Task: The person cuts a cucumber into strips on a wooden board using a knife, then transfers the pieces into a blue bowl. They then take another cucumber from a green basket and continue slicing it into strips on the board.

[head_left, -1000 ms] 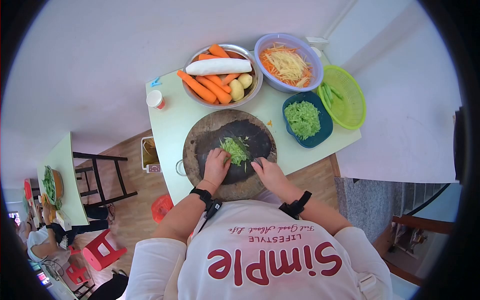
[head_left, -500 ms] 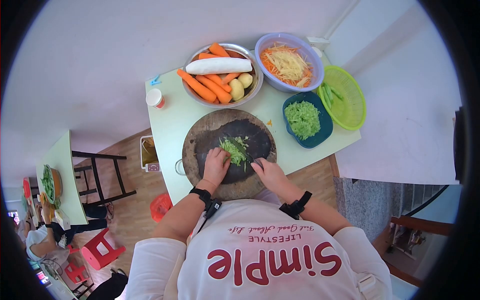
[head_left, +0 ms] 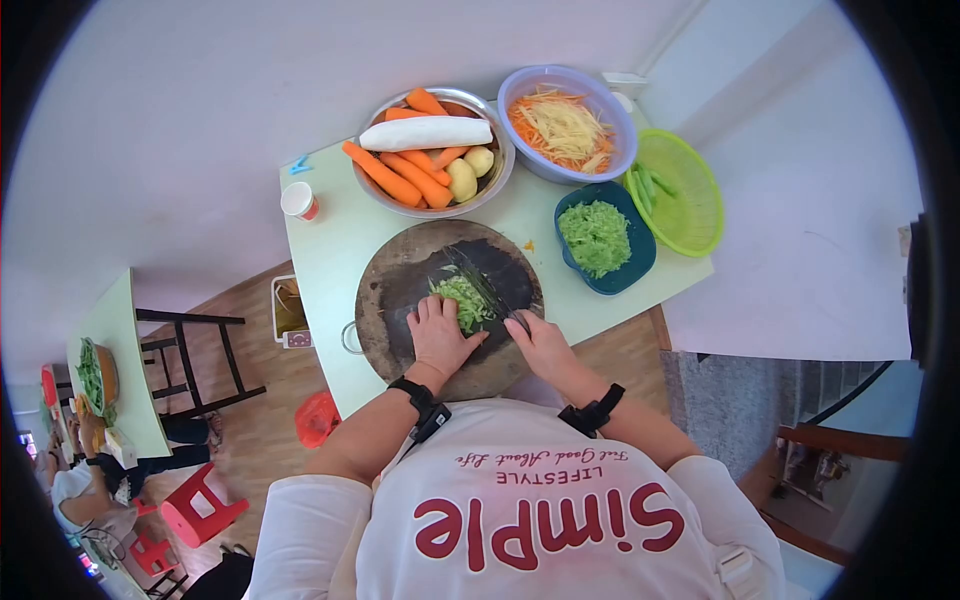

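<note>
Left hand (head_left: 438, 335) at shredded greens (head_left: 462, 297) — right hand (head_left: 541, 345) gripping knife (head_left: 484, 288).
Left fingers slightly spread, thumb out; right fingers wrapped round the knife, which runs alongside the greens. Greens mid-way on round chopping board (head_left: 380, 285), by the counter's (head_left: 330, 260) near edge — steel basin (head_left: 507, 160) at far edge.

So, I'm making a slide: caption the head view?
Left hand at shredded greens, right hand gripping a knife, over a round board.
</note>
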{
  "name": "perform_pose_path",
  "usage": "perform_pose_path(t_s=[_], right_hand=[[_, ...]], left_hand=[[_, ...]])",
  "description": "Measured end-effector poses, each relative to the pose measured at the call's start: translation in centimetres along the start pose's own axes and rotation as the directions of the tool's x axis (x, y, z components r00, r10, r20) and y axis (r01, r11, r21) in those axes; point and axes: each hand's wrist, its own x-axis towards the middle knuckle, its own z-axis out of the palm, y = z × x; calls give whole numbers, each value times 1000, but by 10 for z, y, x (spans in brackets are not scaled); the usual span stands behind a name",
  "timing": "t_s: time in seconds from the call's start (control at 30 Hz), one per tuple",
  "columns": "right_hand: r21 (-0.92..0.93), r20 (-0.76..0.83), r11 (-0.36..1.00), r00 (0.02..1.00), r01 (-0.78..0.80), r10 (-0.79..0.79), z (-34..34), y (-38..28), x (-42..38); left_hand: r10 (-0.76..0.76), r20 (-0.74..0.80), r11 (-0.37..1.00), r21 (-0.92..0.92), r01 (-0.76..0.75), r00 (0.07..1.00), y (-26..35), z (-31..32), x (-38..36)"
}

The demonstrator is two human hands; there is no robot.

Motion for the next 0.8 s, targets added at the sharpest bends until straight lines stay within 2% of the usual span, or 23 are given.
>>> perform_pose_path(t_s=[0.1,0.27,0.33,0.4,0.43,0.47,0.5,0.57,0.63,0.67,0.7,0.73,0.8], right_hand=[[-6,11,1000,1000,19,-19,-9,2,0],[-11,126,1000,992,15,-14,-22,5,2],[-48,157,998,987,28,-20,-23,15,4],[-87,183,994,982,64,-47,-21,23,11],[-84,192,992,979,94,-76,-19,30,16],[-81,253,996,967,46,-24,-28,12,17],[-49,249,988,960,145,-128,-25,24,21],[-106,302,959,927,263,-221,-30,27,27],[-165,355,965,925,202,-133,-30,50,36],[-135,429,988,903,79,-14,-37,33,35],[-129,497,990,860,-55,113,-45,18,32],[-130,518,991,851,-16,82,-43,19,34],[21,462,1000,887,10,-19,-41,41,37]], left_hand=[[4,-26,1000,26,-3,1000,4,3,-1],[-2,-53,999,44,4,999,-6,8,-3],[67,-70,998,-12,-68,995,-14,7,-2],[58,-35,997,-42,-59,998,-11,-3,1],[108,-186,988,-87,-126,976,-14,3,-1],[65,-192,984,-148,-94,979,-11,2,-3],[65,-208,972,-207,-108,976,-9,-7,-5],[39,-305,981,-169,-94,951,-2,-18,-19],[-15,-304,983,-179,-42,953,-6,-4,-29],[-69,-250,981,-193,20,966,-4,-4,-36],[-101,-281,983,-178,51,955,-5,-5,-46],[-134,-263,983,-161,94,955,-4,-6,-55],[-237,-168,968,-125,218,957,-6,-8,-71]])
